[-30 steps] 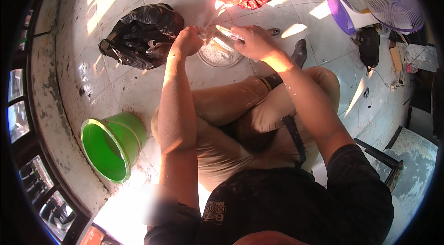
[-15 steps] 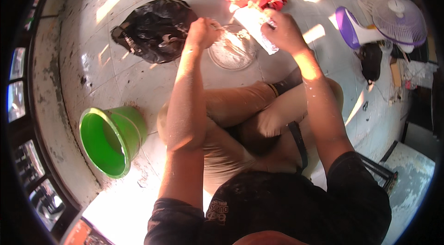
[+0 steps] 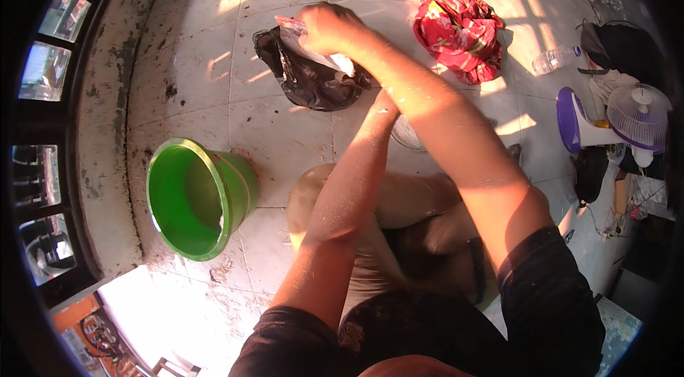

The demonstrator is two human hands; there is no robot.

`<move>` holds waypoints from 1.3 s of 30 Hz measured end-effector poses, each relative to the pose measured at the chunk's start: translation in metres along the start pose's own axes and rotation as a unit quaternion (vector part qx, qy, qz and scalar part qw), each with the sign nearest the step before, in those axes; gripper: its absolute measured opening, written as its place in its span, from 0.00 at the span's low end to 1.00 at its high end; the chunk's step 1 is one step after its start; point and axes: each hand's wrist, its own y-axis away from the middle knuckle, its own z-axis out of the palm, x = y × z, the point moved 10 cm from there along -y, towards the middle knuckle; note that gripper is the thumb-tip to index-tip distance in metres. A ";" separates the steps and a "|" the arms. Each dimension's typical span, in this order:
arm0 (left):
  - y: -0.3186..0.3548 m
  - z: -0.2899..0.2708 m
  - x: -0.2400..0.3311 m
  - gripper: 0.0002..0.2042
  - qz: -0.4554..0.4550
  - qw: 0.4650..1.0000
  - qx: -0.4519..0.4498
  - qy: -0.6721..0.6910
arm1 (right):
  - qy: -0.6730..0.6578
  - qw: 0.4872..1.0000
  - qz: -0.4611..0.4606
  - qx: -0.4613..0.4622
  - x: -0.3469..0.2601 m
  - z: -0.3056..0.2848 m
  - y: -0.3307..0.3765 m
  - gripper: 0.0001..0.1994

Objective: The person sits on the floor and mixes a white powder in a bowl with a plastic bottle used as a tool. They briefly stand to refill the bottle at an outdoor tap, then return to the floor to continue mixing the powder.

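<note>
My right hand (image 3: 324, 24) reaches across to the far left and is closed on a crumpled clear plastic bag (image 3: 317, 53). It holds that bag over a black plastic bag (image 3: 306, 81) lying on the tiled floor. My left forearm rises from below, and my left hand (image 3: 383, 108) is mostly hidden under my right forearm. A clear round bowl (image 3: 407, 136) peeks out on the floor beside that wrist. My bent knees are below both arms.
A green bucket (image 3: 192, 199) lies tilted on the floor at the left. A red cloth bundle (image 3: 459, 32), a plastic bottle (image 3: 556, 60), a purple and white container (image 3: 577, 124) and a small fan (image 3: 638, 117) are at the right. A window wall (image 3: 50, 128) runs along the left.
My right hand has moved left from above the clear bowl to the black bag, carrying the clear plastic. My left hand has dropped out of sight under the right forearm.
</note>
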 end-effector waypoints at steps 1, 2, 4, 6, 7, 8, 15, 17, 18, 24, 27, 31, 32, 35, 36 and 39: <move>0.005 -0.002 0.003 0.19 -0.014 0.991 -0.003 -0.136 | -0.023 1.000 0.000 0.018 -0.001 0.013 0.000 0.16; 0.004 0.002 0.010 0.16 -0.023 0.970 -0.012 -0.242 | -0.014 1.000 0.001 0.026 0.010 0.033 0.002 0.16; 0.006 0.003 0.018 0.13 -0.026 0.936 -0.024 -0.351 | -0.046 0.999 0.015 0.015 0.026 0.067 0.010 0.13; 0.009 -0.004 0.021 0.12 0.015 0.905 -0.020 -0.425 | -0.041 0.999 0.034 -0.005 0.027 0.071 0.013 0.15; 0.008 0.001 0.025 0.11 0.057 0.882 -0.016 -0.468 | -0.035 0.997 0.053 -0.031 0.030 0.067 0.016 0.17; 0.005 -0.005 0.020 0.12 0.130 0.895 0.014 -0.427 | -0.020 1.000 0.020 0.004 0.030 0.056 0.014 0.20; 0.010 -0.028 0.049 0.11 -0.023 0.930 -0.024 -0.365 | -0.007 0.992 0.076 0.105 0.133 -0.089 0.114 0.35; 0.018 -0.049 0.081 0.15 -0.002 0.929 0.073 -0.364 | -0.009 0.990 0.072 0.121 0.184 -0.129 0.156 0.35; 0.015 -0.047 0.087 0.16 -0.013 0.927 0.061 -0.370 | 0.029 0.987 0.081 0.133 0.228 -0.145 0.183 0.33; -0.005 -0.048 0.040 0.13 0.077 0.937 0.028 -0.339 | -0.104 0.868 0.435 0.217 0.480 -0.204 0.393 0.51; 0.002 -0.016 0.077 0.11 0.062 0.923 0.004 -0.380 | -0.188 0.751 0.546 0.321 0.547 -0.196 0.455 0.59; 0.002 -0.021 0.076 0.10 0.014 0.916 -0.003 -0.401 | -0.199 0.734 0.497 0.419 0.623 -0.181 0.433 0.57; 0.002 -0.017 0.078 0.11 0.005 0.919 0.000 -0.395 | -0.186 0.738 0.476 0.440 0.641 -0.183 0.429 0.54; -0.004 -0.006 0.081 0.13 -0.012 0.910 -0.008 -0.414 | -0.168 0.763 0.385 0.491 0.675 -0.189 0.421 0.43; -0.004 -0.008 0.078 0.13 -0.020 0.902 -0.013 -0.430 | -0.167 0.760 0.363 0.512 0.674 -0.188 0.419 0.39; -0.002 -0.015 0.075 0.15 0.006 0.899 -0.009 -0.437 | -0.170 0.787 0.263 0.531 0.632 -0.195 0.405 0.26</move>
